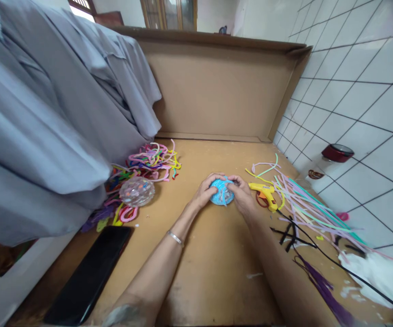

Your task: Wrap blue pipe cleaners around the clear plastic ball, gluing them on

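A round ball wrapped in light blue strands (221, 192) is held between both hands near the middle of the table. My left hand (206, 190) grips its left side, with the thumb on the front and the fingers over the top. On the right side, my right hand (241, 193) presses it with thumb and fingers. Part of the ball's lower front shows clear, unwrapped material. The undersides of the fingers are hidden. Just right of my right hand lies a yellow glue gun (266, 194).
A clear faceted ball (137, 191) and tangled colourful pipe cleaners (155, 159) lie left. A black phone (90, 272) is front left. Long pastel strands (312, 206), black pieces (290, 236), a cord and white plastic (376, 274) lie right. A cardboard wall (217, 91) stands behind; grey cloth (63, 113) hangs left.
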Motion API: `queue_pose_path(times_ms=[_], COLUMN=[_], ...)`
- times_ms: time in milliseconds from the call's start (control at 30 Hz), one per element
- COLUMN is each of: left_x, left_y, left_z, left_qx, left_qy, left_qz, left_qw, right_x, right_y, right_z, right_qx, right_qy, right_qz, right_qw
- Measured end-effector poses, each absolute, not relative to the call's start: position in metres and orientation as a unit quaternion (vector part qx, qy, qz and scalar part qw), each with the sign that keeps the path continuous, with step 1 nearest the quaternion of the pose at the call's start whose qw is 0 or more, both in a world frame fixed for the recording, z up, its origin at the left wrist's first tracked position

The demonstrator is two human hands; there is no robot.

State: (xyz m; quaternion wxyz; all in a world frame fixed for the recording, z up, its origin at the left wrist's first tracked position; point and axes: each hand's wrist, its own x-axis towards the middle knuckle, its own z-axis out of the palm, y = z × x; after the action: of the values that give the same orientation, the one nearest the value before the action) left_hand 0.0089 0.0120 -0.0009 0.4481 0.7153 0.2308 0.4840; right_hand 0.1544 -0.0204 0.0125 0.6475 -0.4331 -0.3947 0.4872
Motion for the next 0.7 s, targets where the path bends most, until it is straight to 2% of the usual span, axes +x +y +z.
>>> queue_pose_path(times_ms=[700], left_x=[0.017], left_y=[-0.003], left_z=[0.013], left_qx=[0.685], left_qy=[0.317], left_qz=[0.486], left_qw=[0.441], right_x=[0.154], right_y=[-0.024], right_z=[0.019], right_qx=[-0.425], right_qy=[-0.364], right_qz=[0.520], right_qw=[0.646])
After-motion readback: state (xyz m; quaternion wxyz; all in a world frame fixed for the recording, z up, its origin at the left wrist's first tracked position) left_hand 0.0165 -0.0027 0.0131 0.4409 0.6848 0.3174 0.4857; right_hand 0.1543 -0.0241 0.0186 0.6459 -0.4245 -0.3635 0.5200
